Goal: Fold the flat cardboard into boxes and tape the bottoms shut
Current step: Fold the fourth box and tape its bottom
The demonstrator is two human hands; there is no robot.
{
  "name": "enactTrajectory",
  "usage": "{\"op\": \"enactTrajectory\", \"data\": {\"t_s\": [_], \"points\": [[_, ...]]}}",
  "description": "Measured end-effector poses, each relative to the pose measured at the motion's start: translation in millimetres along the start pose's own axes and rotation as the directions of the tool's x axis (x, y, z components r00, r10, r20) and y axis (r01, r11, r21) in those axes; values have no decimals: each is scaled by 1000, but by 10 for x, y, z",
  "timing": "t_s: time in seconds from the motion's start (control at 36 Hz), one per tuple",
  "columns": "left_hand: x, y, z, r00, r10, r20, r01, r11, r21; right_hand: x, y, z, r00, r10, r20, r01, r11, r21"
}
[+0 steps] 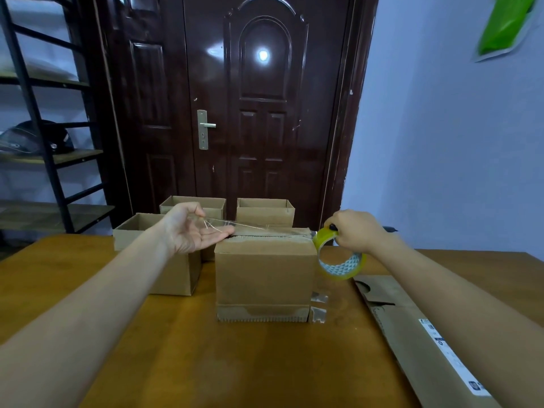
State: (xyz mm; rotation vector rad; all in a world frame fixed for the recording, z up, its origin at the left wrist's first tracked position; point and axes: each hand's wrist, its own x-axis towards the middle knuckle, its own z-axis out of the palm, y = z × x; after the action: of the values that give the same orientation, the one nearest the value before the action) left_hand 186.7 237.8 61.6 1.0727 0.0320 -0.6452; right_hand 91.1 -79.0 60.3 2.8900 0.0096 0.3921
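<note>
Left hand (pixel 194 228) pinched clear tape strip (pixel 235 223) over central box (pixel 265 269), right hand (pixel 354 231) at 3 o'clock gripped tape roll (pixel 338 257), on worktop (pixel 250 363).

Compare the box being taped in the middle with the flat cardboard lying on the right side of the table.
The middle box is folded up and stands on the table; the flat cardboard lies unfolded. The box has clear tape stretched along its top seam, from the left hand to the tape roll in the right hand; the flat piece shows no tape, but carries a white label. Both are plain brown cardboard.
</note>
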Motion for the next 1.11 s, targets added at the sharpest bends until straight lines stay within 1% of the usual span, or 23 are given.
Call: {"op": "enactTrajectory", "data": {"t_s": [0.11,0.22,0.25,0.31,0.39,0.47,0.64,0.75,0.89,0.97,1.11], "points": [[8,-15,-26,1000,-8,9,8,999,-43,-11,-14,31,1000,-20,-16,19,999,-42],[11,-7,-23,1000,13,-12,-14,1000,-11,-36,-20,56,1000,-16,-27,15,999,-53],[-2,6,-14,999,24,-22,-23,999,23,-39,-22,60,1000,-14,-25,13,998,-54],[-17,27,-13,998,46,-37,-40,989,146,-39,-25,62,1000,-13,-23,12,998,-56],[12,26,-96,996,75,-38,-60,951,304,-41,-37,65,1000,-18,-24,16,998,-65],[13,17,-164,996,74,-40,-56,939,338,-41,-74,67,999,-20,-36,18,997,-69],[51,-7,-222,986,127,-104,-72,905,419,-11,-116,66,999,-22,-38,19,997,-71],[48,-21,-216,974,206,-92,-134,857,497,-18,-113,71,999,-21,-32,18,997,-71],[27,-83,-183,942,328,-75,-227,783,580,-22,-97,74,999,-25,-35,23,997,-76],[30,-137,-167,922,379,-76,-264,761,592,-30,-80,69,999,-24,-37,21,997,-78],[58,-205,-141,926,367,-94,-261,798,544,-73,-40,57,1000,-6,-26,4,997,-80]]}}
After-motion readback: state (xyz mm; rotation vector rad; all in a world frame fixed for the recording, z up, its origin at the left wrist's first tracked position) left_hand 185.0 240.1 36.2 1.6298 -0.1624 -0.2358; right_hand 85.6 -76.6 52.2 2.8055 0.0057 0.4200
